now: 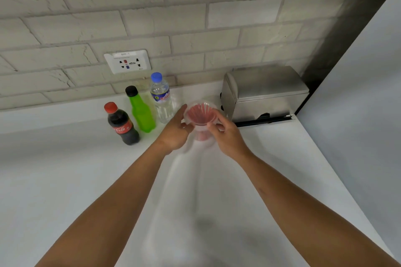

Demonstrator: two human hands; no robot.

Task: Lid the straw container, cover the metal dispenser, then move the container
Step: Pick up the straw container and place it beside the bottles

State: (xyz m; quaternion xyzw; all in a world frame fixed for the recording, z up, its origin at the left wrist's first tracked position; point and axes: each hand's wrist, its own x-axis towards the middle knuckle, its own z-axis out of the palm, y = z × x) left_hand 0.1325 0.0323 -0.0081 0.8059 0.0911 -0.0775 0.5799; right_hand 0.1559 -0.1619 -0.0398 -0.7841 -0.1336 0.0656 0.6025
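Straw container (pixel 200 118) sits at the back of the white counter (pixel 65 180), between the water bottle (pixel 161 97) and the metal dispenser (pixel 263 93) — clear plastic, red straws fanned inside. I come at it from both sides so I can seat the clear lid square on the rim; lid's hard to make out vs the container, prob on top already. My left hand (pixel 175 132) is half open, fingers spread, thumb up by the rim's left edge — touching or just off, can't tell. My right hand (pixel 227 134) is curled, fingertips (pixel 211 124) pinching the near-right rim. Dispenser looks covered, lid down. Cola bottle (pixel 121 123) and green bottle (pixel 141 110) stand to the left, out of my way.
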